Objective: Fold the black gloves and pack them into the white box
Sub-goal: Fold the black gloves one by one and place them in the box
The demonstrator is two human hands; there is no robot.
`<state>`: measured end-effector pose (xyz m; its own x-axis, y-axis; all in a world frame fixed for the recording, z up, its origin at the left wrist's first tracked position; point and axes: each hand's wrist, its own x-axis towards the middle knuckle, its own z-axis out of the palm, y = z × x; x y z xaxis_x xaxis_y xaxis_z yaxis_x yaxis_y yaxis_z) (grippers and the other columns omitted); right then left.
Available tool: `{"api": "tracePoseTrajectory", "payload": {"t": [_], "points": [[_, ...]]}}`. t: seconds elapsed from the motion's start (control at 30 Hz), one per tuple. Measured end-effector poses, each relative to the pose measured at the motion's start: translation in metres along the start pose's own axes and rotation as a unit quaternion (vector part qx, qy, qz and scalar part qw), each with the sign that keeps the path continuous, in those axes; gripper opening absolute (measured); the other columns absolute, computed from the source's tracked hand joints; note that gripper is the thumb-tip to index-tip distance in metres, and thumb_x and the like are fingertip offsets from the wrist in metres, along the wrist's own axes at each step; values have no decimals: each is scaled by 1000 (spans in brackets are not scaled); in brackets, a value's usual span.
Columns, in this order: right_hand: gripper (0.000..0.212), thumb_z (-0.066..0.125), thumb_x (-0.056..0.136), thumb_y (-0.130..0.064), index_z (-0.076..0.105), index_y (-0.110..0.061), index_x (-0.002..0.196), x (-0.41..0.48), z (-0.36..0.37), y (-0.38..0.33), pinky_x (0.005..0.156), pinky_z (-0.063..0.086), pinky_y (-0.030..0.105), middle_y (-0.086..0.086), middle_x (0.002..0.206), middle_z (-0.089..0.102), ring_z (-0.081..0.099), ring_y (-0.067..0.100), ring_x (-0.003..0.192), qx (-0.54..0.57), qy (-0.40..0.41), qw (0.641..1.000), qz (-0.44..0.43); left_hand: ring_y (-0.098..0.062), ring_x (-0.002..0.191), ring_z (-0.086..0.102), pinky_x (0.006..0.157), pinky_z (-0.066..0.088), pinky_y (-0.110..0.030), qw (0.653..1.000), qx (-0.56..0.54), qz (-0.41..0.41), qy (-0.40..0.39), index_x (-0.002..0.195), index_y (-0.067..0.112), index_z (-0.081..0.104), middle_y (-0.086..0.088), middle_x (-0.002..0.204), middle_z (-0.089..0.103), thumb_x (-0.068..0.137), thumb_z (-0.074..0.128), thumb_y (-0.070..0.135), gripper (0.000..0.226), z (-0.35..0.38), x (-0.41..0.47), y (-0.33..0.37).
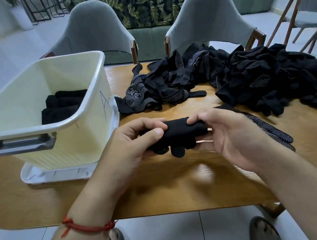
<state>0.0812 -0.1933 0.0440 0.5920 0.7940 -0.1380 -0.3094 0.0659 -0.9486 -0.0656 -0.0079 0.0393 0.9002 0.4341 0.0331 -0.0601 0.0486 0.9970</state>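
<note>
Glove (177, 135), black and folded, is hanging over the table (162, 191); I am seeing the left hand (128, 143) and right hand (229, 137) both pinching it. White box (87, 128) is sitting to the left, holding folded gloves (62, 105); loose pile (248, 81) is lying behind.

Both hands, left hand (134, 140) and right hand (229, 135), gripping a folded black glove (179, 135) above the wooden table (162, 189), white box (85, 116) just left.
</note>
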Motion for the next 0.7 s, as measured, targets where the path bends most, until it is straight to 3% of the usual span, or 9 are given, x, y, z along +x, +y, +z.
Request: {"api": "tracePoseTrajectory", "payload": {"t": [0.03, 0.1, 0.17, 0.27, 0.37, 0.5, 0.6, 0.7], "points": [[11, 77, 92, -21, 72, -11, 93, 0, 3, 1, 87, 63, 41, 14, 106, 69, 70, 31, 95, -25, 12, 1000, -12, -32, 99, 70, 84, 61, -40, 1000, -4, 6, 0, 104, 6, 74, -14, 126, 73, 99, 66, 2, 10, 0, -1, -1], [22, 90, 77, -19, 71, -15, 89, 0, 8, 4, 84, 63, 40, 13, 103, 72, 73, 28, 92, -71, 58, 995, -51, -29, 97, 71, 84, 63, -40, 1000, -11, 20, 9, 119, 10, 71, -17, 125, 71, 98, 68, 3, 22, 4, -1, 1], [23, 91, 72, -16, 71, -19, 84, 1, 13, 6, 84, 64, 43, 12, 101, 74, 74, 29, 88, -80, 101, 988, -90, -28, 100, 73, 81, 64, -39, 999, -19, 17, 34, 127, 15, 66, -16, 120, 74, 94, 74, 12, 34, 6, 0, 2], [26, 89, 80, -5, 68, -20, 83, 1, 17, 5, 84, 61, 49, 9, 95, 75, 73, 29, 82, -109, 113, 977, -142, -26, 94, 76, 80, 64, -39, 998, -16, 1, 53, 125, 17, 67, -10, 105, 77, 83, 83, 24, 45, 7, -1, 4], [33, 91, 81, -4, 65, -22, 91, 0, 22, 1, 81, 59, 48, 10, 95, 74, 71, 26, 80, -123, 109, 972, -170, -20, 86, 74, 81, 66, -42, 998, 9, 24, 52, 118, 11, 72, -6, 95, 74, 87, 82, 13, 33, 7, -3, 11], [41, 89, 82, -1, 71, -21, 114, -5, 36, -14, 82, 61, 45, 8, 98, 75, 71, 23, 81, -147, 94, 965, -198, -25, 83, 75, 80, 66, -43, 994, 42, 76, 64, 113, 13, 74, -10, 95, 76, 90, 81, 10, 24, 0, -10, 26], [35, 87, 82, -3, 79, -19, 112, -13, 51, -32, 80, 59, 33, 5, 95, 74, 71, 22, 82, -182, 73, 958, -208, -27, 89, 77, 80, 66, -43, 990, 60, 109, 62, 111, 18, 76, -7, 96, 77, 91, 81, 12, 21, -7, -22, 44], [34, 90, 77, -9, 80, -16, 108, -22, 70, -52, 79, 61, 35, 6, 94, 75, 71, 25, 79, -208, 57, 953, -212, -24, 86, 77, 80, 66, -45, 985, 81, 138, 66, 109, 22, 76, -3, 94, 78, 91, 81, 15, 20, -15, -36, 64]]}}
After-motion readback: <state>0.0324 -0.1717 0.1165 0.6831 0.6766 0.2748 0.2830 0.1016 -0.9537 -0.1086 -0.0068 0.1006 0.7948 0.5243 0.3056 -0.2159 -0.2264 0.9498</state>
